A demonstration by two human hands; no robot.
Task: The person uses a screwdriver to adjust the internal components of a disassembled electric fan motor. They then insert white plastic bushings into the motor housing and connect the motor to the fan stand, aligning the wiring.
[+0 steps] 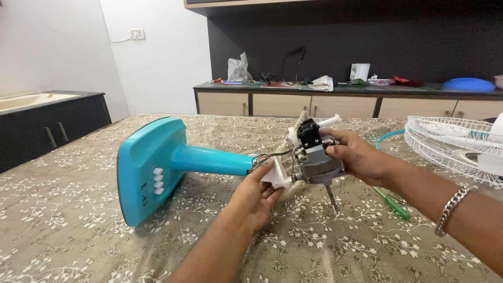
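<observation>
On the patterned counter (78, 220) lies our teal fan stand (152, 165). Our right hand (361, 157) clamps its fingers on the bare motor (314, 157); our left hand (257, 196) pinches the white bracket (277, 178). Motor likely heavy, wires fragile: grip the metal body.

both bare forearms are extended forward over the surface, converging toward the middle. the left hand (255, 197) is turned palm up, its fingers (264, 175) curled upward in a loose grasp. the right hand (361, 157) is brought in from the right, fingers bent in a firm clasp, and a silver chain bracelet (451, 208) is worn at its wrist.
</observation>
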